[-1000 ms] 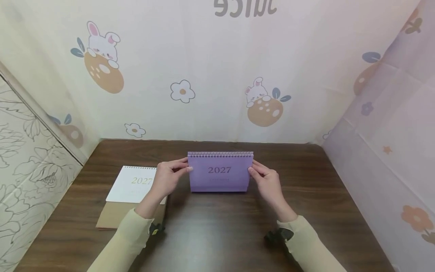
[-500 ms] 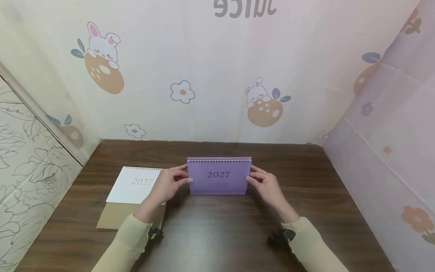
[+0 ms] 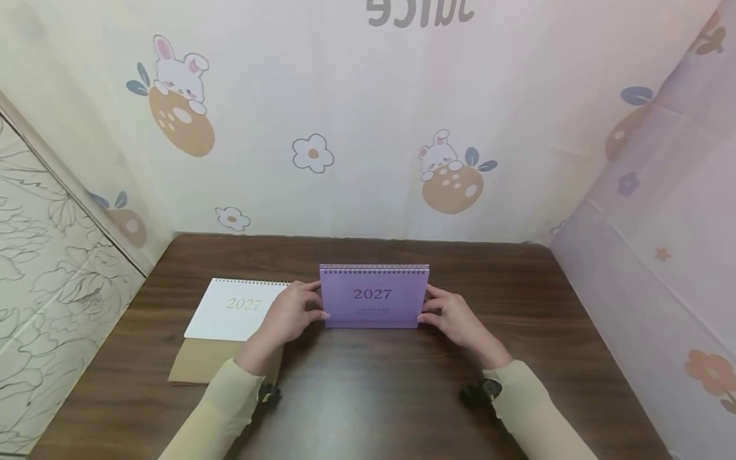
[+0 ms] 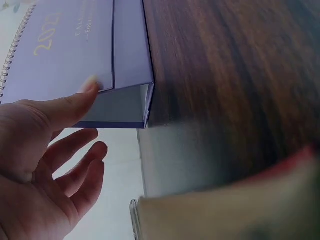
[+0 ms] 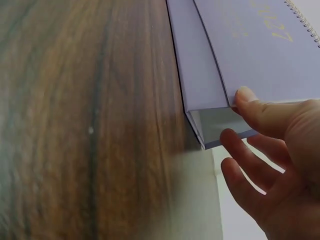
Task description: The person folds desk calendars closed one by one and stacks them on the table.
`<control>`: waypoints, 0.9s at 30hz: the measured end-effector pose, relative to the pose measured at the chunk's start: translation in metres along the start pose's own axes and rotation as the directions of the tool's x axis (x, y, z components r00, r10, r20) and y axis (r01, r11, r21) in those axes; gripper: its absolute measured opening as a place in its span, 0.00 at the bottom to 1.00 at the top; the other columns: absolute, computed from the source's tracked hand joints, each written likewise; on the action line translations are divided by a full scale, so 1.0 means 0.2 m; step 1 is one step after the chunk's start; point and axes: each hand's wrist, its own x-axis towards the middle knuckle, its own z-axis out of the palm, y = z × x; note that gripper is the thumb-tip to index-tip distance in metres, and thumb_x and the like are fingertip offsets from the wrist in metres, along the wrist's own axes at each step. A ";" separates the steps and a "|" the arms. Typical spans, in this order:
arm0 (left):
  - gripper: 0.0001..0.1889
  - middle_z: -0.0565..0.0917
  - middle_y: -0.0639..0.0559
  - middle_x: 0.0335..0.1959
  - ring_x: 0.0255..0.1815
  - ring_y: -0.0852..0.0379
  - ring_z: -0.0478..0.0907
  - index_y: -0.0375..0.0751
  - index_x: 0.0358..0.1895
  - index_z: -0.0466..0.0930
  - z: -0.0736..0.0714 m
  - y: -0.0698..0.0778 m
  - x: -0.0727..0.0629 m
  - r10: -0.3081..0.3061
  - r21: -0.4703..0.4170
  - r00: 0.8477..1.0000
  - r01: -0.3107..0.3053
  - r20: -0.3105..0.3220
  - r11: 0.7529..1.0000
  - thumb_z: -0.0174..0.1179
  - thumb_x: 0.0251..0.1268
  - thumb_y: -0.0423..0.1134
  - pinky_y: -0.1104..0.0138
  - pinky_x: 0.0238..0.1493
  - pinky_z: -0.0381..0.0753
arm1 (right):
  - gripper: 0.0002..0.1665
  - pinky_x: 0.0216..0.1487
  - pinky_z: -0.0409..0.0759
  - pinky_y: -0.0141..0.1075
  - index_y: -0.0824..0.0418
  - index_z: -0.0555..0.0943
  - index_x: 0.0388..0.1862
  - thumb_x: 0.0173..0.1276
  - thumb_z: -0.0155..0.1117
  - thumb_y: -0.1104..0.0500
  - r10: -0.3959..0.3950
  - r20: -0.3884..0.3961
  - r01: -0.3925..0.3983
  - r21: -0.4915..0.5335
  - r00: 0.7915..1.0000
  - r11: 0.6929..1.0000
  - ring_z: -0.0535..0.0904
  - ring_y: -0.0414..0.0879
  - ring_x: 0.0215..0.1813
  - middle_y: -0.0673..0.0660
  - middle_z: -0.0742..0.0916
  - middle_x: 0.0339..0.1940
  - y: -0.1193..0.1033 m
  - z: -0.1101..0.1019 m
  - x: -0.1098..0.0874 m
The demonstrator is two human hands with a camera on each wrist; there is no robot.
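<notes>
A purple desk calendar (image 3: 374,300) marked 2027 stands upright on the brown table, its spiral binding along the top. My left hand (image 3: 292,313) holds its left side and my right hand (image 3: 454,317) its right side. In the left wrist view the thumb (image 4: 75,107) lies on the front cover's lower edge, with the other fingers bent behind the stand. The right wrist view shows the same hold, the thumb (image 5: 262,115) at the front cover's edge. Both wrist views look into the hollow triangular stand, its base at the tabletop.
Left of the purple calendar lies a white 2027 calendar (image 3: 230,313) with a brown base (image 3: 201,361), partly covered by my left hand and forearm. A curtain (image 3: 368,115) printed with rabbits and flowers hangs behind the dark wood table (image 3: 368,396).
The purple calendar has come down slightly and toward me, onto the table. Both hands have slid lower along its sides. The white calendar stays in place; the head view has shifted slightly.
</notes>
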 end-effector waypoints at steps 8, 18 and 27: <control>0.07 0.81 0.46 0.61 0.59 0.47 0.77 0.48 0.26 0.88 -0.04 0.05 -0.03 0.026 -0.016 0.998 -0.027 -0.060 1.000 0.77 0.50 0.42 0.51 0.58 0.75 | 0.03 0.58 0.76 0.52 0.62 0.90 0.33 0.59 0.76 0.65 -0.016 -0.062 0.016 -0.002 0.998 1.000 0.78 0.60 0.62 0.69 0.77 0.66 -0.04 -0.01 -0.04; 0.08 0.87 0.48 0.51 0.53 0.47 0.81 0.47 0.26 0.86 -0.09 0.09 -0.10 0.048 -0.097 0.985 -0.065 -0.166 0.993 0.78 0.49 0.41 0.52 0.59 0.74 | 0.07 0.56 0.78 0.53 0.58 0.89 0.35 0.57 0.77 0.65 0.029 -0.181 -0.028 0.006 0.983 1.000 0.81 0.59 0.59 0.64 0.85 0.55 -0.17 -0.03 -0.12; 0.08 0.88 0.51 0.46 0.45 0.52 0.83 0.44 0.35 0.88 -0.03 0.09 -0.13 -0.082 -0.262 0.960 0.010 -0.266 0.965 0.77 0.52 0.38 0.61 0.38 0.79 | 0.13 0.49 0.82 0.48 0.65 0.87 0.43 0.58 0.76 0.68 0.064 -0.379 -0.048 0.050 0.923 0.998 0.86 0.55 0.50 0.62 0.89 0.47 -0.21 0.06 -0.13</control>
